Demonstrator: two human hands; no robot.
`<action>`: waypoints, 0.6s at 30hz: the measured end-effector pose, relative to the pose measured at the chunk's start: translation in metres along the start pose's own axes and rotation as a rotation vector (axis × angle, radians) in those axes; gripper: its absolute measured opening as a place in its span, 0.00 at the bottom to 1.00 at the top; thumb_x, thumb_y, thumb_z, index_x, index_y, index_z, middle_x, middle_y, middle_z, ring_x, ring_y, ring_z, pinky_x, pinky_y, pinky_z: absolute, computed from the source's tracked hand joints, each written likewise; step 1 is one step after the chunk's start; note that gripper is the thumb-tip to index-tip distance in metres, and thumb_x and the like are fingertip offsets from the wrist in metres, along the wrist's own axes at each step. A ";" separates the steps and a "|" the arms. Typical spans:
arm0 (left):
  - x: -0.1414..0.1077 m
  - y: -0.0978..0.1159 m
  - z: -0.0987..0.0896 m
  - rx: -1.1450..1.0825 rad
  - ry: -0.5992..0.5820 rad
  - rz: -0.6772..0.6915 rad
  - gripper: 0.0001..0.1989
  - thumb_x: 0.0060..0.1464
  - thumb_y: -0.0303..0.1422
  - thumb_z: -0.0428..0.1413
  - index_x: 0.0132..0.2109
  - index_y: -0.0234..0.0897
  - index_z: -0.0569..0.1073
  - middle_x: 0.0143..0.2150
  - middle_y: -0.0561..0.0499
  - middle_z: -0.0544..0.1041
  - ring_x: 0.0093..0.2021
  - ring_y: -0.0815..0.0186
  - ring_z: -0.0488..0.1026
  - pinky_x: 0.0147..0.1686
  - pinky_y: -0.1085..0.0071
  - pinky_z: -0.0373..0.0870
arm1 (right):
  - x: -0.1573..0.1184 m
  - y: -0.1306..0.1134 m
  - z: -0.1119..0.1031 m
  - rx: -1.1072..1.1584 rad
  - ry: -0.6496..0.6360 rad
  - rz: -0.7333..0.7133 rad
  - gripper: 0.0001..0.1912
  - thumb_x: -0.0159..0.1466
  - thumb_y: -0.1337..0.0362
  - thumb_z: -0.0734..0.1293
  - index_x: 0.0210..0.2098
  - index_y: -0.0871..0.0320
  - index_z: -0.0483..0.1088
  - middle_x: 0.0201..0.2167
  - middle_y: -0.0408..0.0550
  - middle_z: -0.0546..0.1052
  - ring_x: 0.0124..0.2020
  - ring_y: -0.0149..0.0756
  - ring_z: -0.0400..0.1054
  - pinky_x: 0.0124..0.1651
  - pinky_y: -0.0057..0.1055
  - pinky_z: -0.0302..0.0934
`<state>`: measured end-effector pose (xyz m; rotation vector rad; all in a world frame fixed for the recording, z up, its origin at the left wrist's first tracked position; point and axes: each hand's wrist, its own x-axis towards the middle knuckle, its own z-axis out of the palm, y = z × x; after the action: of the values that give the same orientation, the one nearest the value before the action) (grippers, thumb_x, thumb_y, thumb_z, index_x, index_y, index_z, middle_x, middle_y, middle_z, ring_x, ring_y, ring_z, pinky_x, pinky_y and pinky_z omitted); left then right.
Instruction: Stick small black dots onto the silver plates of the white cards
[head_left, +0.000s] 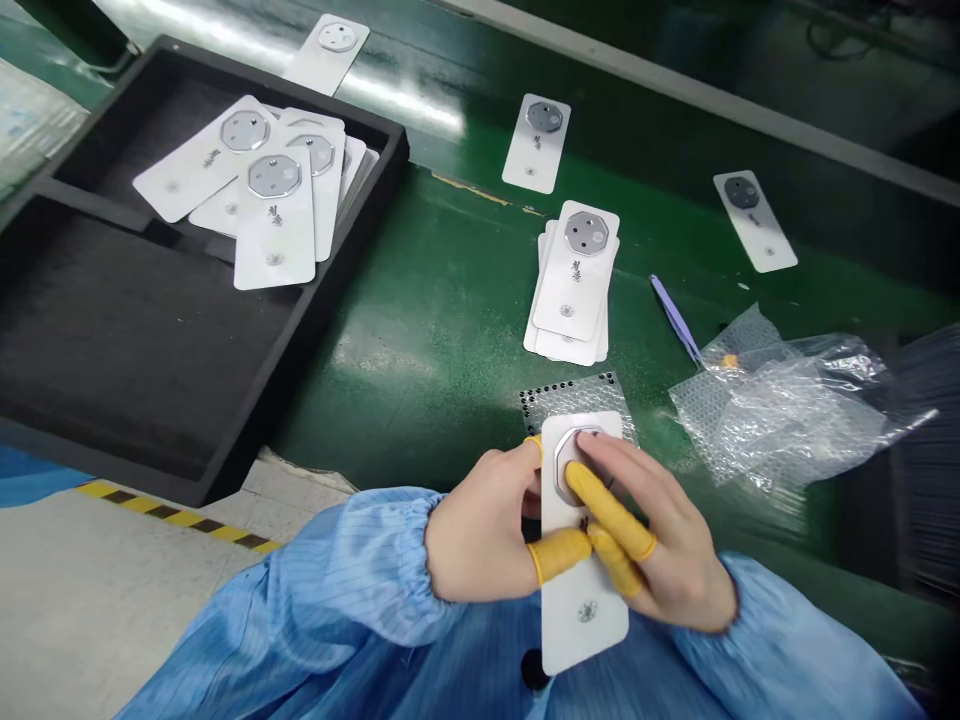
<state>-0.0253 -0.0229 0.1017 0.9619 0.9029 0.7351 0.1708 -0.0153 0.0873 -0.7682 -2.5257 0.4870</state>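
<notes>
A white panel with an octagonal metal plate near its top is held above the table's front edge. My left hand grips its left side, the thumb in a yellow finger cot lying across the front. My right hand is on the panel's right side, with yellow-cotted fingers and a bare fingertip pressing on the octagonal plate. Just behind the held panel lies a clear sheet with rows of small black dots. Further back sits a stack of similar white panels.
A black divided tray on the left holds several white panels. Single panels lie at the back. Purple tweezers and crumpled clear plastic bags are on the green table at the right.
</notes>
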 end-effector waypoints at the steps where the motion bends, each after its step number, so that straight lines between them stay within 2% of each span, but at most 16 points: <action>1: 0.003 -0.001 -0.001 -0.062 -0.015 -0.009 0.17 0.47 0.26 0.60 0.46 0.35 0.68 0.39 0.46 0.77 0.37 0.60 0.77 0.35 0.69 0.76 | 0.000 0.004 0.003 0.056 0.019 0.024 0.30 0.64 0.69 0.58 0.65 0.61 0.51 0.67 0.57 0.50 0.64 0.53 0.52 0.60 0.54 0.60; 3: 0.010 -0.002 -0.002 -0.144 -0.002 -0.018 0.14 0.51 0.30 0.58 0.46 0.33 0.68 0.38 0.46 0.77 0.36 0.62 0.77 0.35 0.70 0.75 | 0.003 0.011 0.007 0.147 0.052 0.064 0.33 0.64 0.71 0.58 0.67 0.59 0.46 0.67 0.55 0.49 0.65 0.50 0.50 0.62 0.53 0.56; 5: 0.018 -0.004 -0.005 -0.158 0.068 -0.010 0.13 0.54 0.37 0.57 0.42 0.32 0.70 0.35 0.47 0.77 0.33 0.65 0.76 0.32 0.73 0.73 | 0.007 0.015 0.010 0.192 0.056 0.077 0.35 0.63 0.74 0.58 0.67 0.61 0.43 0.67 0.57 0.49 0.66 0.49 0.49 0.64 0.52 0.53; 8: 0.028 -0.006 -0.011 -0.142 0.196 0.032 0.20 0.51 0.46 0.59 0.38 0.32 0.72 0.32 0.47 0.78 0.30 0.65 0.75 0.28 0.73 0.71 | 0.012 0.012 0.009 0.189 0.059 0.055 0.35 0.64 0.76 0.57 0.67 0.63 0.41 0.67 0.59 0.50 0.67 0.46 0.48 0.65 0.48 0.53; 12: 0.035 -0.009 -0.029 -0.091 0.340 0.088 0.24 0.46 0.50 0.61 0.39 0.31 0.73 0.32 0.45 0.80 0.30 0.61 0.77 0.30 0.69 0.73 | 0.015 0.015 -0.005 0.079 0.056 0.027 0.33 0.65 0.73 0.58 0.67 0.64 0.43 0.66 0.61 0.51 0.66 0.44 0.50 0.64 0.43 0.56; 13: 0.037 -0.009 -0.037 -0.029 0.385 0.081 0.25 0.46 0.51 0.61 0.39 0.30 0.73 0.31 0.45 0.80 0.29 0.60 0.77 0.29 0.68 0.73 | 0.018 0.024 -0.012 0.033 0.058 0.045 0.32 0.65 0.72 0.59 0.66 0.63 0.46 0.65 0.60 0.53 0.65 0.44 0.52 0.64 0.42 0.57; 15: 0.044 -0.007 -0.061 0.154 0.476 0.051 0.27 0.45 0.53 0.59 0.38 0.30 0.73 0.29 0.44 0.80 0.26 0.59 0.77 0.26 0.66 0.74 | 0.030 0.056 -0.030 -0.086 0.065 0.208 0.28 0.65 0.68 0.60 0.64 0.58 0.53 0.62 0.55 0.62 0.62 0.42 0.59 0.62 0.40 0.59; 16: 0.050 -0.004 -0.076 0.227 0.505 0.054 0.28 0.45 0.54 0.59 0.37 0.30 0.73 0.29 0.43 0.80 0.26 0.58 0.77 0.25 0.65 0.73 | 0.038 0.079 -0.043 -0.148 0.074 0.337 0.25 0.65 0.66 0.61 0.61 0.56 0.57 0.58 0.53 0.66 0.58 0.41 0.62 0.60 0.40 0.61; 17: 0.057 -0.001 -0.091 0.284 0.528 0.068 0.28 0.45 0.54 0.59 0.36 0.29 0.73 0.29 0.42 0.80 0.26 0.56 0.77 0.25 0.64 0.74 | 0.047 0.106 -0.058 -0.228 0.055 0.550 0.23 0.64 0.64 0.63 0.59 0.55 0.60 0.54 0.51 0.70 0.54 0.39 0.66 0.58 0.38 0.62; 18: 0.064 0.002 -0.108 0.336 0.558 0.092 0.28 0.45 0.55 0.58 0.37 0.29 0.73 0.31 0.41 0.80 0.28 0.55 0.77 0.27 0.63 0.74 | 0.056 0.135 -0.074 -0.288 0.075 0.672 0.23 0.64 0.65 0.63 0.58 0.59 0.61 0.50 0.53 0.72 0.50 0.41 0.69 0.55 0.40 0.64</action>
<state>-0.0931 0.0711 0.0539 1.1186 1.5118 0.9735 0.2256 0.1381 0.1056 -1.7242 -2.2444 0.2885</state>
